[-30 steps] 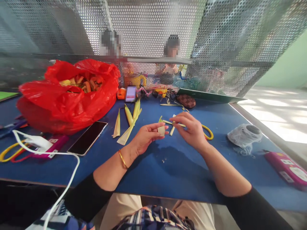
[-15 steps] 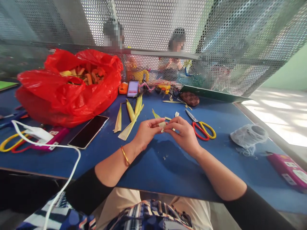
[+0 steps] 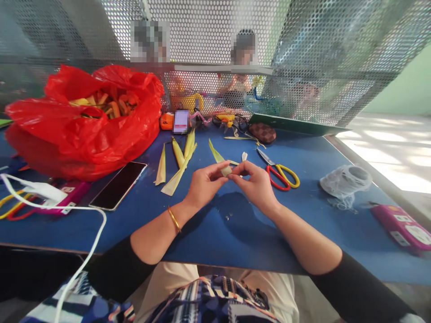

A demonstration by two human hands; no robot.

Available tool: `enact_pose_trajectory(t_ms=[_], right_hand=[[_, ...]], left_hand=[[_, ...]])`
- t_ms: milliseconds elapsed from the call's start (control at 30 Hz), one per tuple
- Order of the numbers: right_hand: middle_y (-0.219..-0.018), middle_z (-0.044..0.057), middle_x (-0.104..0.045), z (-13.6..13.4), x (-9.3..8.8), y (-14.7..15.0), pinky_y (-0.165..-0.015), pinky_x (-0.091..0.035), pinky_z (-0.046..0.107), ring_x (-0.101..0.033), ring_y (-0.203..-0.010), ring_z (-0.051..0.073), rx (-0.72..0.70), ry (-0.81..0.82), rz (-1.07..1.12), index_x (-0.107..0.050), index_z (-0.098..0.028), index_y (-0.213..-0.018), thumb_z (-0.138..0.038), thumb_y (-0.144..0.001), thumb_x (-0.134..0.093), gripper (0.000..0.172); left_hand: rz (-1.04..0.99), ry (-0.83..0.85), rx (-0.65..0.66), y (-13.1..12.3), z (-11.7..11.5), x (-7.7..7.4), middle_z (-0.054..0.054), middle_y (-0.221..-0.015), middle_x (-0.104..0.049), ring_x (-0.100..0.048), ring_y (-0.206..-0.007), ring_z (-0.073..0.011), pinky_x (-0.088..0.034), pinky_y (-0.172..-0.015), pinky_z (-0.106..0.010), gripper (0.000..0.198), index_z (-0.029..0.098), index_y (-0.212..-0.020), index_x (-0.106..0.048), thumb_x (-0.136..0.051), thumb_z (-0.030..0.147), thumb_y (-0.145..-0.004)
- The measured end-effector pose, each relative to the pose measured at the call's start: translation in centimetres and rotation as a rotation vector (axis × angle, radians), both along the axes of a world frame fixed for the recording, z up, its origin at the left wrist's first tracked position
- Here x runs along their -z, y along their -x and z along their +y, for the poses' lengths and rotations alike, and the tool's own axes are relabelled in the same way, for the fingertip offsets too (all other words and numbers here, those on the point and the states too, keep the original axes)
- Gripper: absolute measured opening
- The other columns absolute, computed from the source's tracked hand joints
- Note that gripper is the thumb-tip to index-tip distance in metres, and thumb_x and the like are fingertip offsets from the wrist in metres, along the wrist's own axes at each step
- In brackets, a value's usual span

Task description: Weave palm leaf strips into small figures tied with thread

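Note:
Between my fingertips is a small pale piece of corn husk point(image 3: 226, 171), folded or curled over. My left hand point(image 3: 208, 181) pinches its left side with thumb and fingers. From the right, my right hand point(image 3: 253, 180) pinches its other edge, so the two hands almost touch above the table. A longer green-tipped husk strip point(image 3: 216, 151) lies just behind my left fingers, and a small white scrap point(image 3: 244, 156) is behind my right hand. Further left lie several yellowish husk leaves point(image 3: 178, 154). Scissors with red and yellow handles point(image 3: 278, 175) rest beside my right hand.
On the blue table point(image 3: 215, 242) stand a red plastic bag point(image 3: 84, 148) of husk pieces, a black phone point(image 3: 118, 186), a roll of clear thread point(image 3: 346, 181) and a magenta box point(image 3: 402, 226). A white cable point(image 3: 101, 224) hangs over the left edge. Behind a perforated screen point(image 3: 208, 36) sit other people.
The husk piece between my fingers now looks more curled over than before. My hands stay close together; the whole view has shifted slightly.

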State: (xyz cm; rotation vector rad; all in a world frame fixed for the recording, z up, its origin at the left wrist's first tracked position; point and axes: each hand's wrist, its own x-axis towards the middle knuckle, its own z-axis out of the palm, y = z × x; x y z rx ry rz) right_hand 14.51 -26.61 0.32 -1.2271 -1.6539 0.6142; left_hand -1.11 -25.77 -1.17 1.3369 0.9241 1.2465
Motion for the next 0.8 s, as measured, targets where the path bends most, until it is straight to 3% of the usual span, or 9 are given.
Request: enact_pose_trajectory(t_ms=[233, 433, 600, 800], right_hand=[[-0.067, -0.004, -0.060, 0.2, 0.4, 0.0, -0.062, -0.042, 0.027, -0.054, -0.062, 0.013, -0.001, 0.021, 0.059, -0.051, -0.022, -0.078, -0.027, -0.076, -0.067, 0.017], [-0.075, 0.000, -0.060, 0.5, 0.8, -0.2, -0.067, -0.044, 0.027, -0.056, -0.070, 0.014, -0.157, -0.169, -0.110, -0.059, -0.021, -0.075, -0.018, -0.086, -0.056, 0.012], [-0.086, 0.004, -0.067, 0.8, 0.7, -0.8, -0.074, -0.049, 0.029, -0.064, -0.080, 0.016, -0.280, -0.254, -0.216, -0.070, -0.022, -0.084, -0.017, -0.091, -0.054, 0.018], [-0.083, 0.004, -0.070, 0.9, 0.5, -1.1, -0.076, -0.051, 0.030, -0.066, -0.079, 0.017, -0.265, -0.264, -0.261, -0.071, -0.023, -0.084, -0.022, -0.092, -0.056, 0.017]], left_hand=[[-0.007, 0.001, -0.066, -0.1, 0.0, -0.1, -0.004, -0.094, -0.078, -0.072, -0.087, -0.0185, -0.055, -0.089, -0.034, 0.035, 0.019, -0.101, -0.077, -0.076, 0.014, -0.067], [-0.186, 0.276, -0.043, 0.0, 0.0, -0.9, -0.003, -0.077, -0.077, -0.068, -0.069, -0.0135, -0.052, -0.069, -0.026, 0.035, 0.018, -0.087, -0.078, -0.079, 0.009, -0.053], [-0.225, 0.454, -0.022, 0.6, 0.1, -1.5, -0.004, -0.070, -0.074, -0.065, -0.063, -0.0118, -0.048, -0.062, -0.023, 0.031, 0.015, -0.084, -0.077, -0.078, 0.007, -0.054], [-0.269, 0.504, 0.044, 0.9, 0.3, -1.5, -0.004, -0.069, -0.073, -0.064, -0.060, -0.0110, -0.047, -0.058, -0.023, 0.033, 0.014, -0.086, -0.077, -0.079, 0.006, -0.055]])
